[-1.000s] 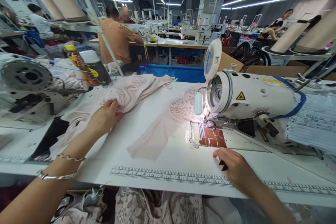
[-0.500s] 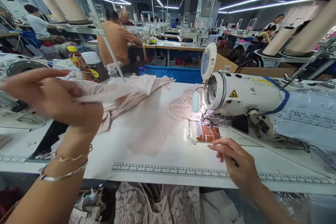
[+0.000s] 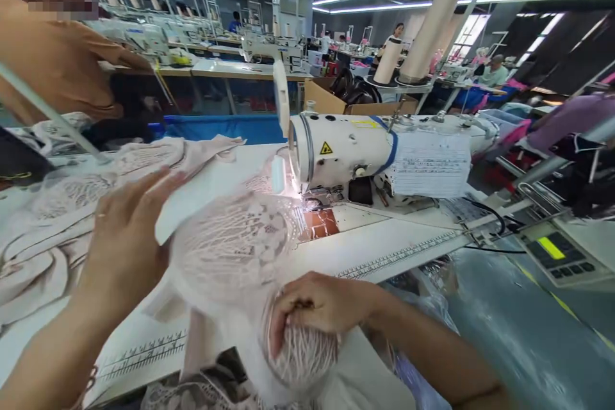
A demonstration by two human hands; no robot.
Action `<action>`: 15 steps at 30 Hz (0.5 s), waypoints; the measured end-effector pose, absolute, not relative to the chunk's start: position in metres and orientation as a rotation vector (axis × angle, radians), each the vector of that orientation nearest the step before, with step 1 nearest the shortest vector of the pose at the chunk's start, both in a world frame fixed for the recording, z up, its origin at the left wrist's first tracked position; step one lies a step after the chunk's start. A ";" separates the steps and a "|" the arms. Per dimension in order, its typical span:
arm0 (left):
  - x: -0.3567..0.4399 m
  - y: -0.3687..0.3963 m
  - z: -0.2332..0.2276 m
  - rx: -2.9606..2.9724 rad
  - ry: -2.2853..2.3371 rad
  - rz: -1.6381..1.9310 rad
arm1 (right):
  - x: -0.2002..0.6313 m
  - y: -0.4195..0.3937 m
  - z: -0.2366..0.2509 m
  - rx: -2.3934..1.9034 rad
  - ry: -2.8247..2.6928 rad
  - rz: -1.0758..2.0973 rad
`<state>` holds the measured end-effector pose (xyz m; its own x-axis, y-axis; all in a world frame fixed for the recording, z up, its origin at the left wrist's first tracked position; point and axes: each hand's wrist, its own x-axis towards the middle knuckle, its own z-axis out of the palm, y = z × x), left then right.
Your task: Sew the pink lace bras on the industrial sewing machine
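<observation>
1. Our left hand point(image 3: 127, 230) is up over the white bench point(image 3: 365, 246), fingers spread loose and flat against the near edge of a pale pink lace fabric piece point(image 3: 230, 250)
2. Our right hand point(image 3: 319, 307) sits lower, at the bench's front edge, fingers curled tight and pinching a bunched bit of that same lace, which hangs down under the knuckles
3. The lace is lifted and stretched between both hands, a bit blurry, just left of the needle area
4. Right behind it there's the white industrial sewing machine point(image 3: 355, 150) with a yellow warning sticker and a printed paper sheet point(image 3: 427, 163) wrapped round its arm, its lamp lighting the plate
5. A heap of pale pink fabric pieces point(image 3: 57, 224) lies on the bench to our left
6. A printed ruler strip point(image 3: 398, 256) runs along the bench front, and a grey control panel point(image 3: 560, 256) sits off to the right
7. Another person in an orange shirt point(image 3: 52, 70) sits at the next row, back to us
</observation>
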<state>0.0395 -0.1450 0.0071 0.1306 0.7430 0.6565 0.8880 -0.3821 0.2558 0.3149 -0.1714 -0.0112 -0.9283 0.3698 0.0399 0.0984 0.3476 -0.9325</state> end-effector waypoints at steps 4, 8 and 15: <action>0.049 -0.163 -0.042 -2.227 -1.855 -0.762 | 0.328 -0.177 -0.024 -0.980 -2.324 1.199; 0.092 -0.209 -0.077 -3.019 -1.886 -1.117 | 0.321 -0.180 -0.040 -0.902 -2.069 1.341; 0.124 -0.233 -0.070 -2.217 -2.972 -2.312 | 0.297 -0.188 -0.072 -1.279 -1.640 0.781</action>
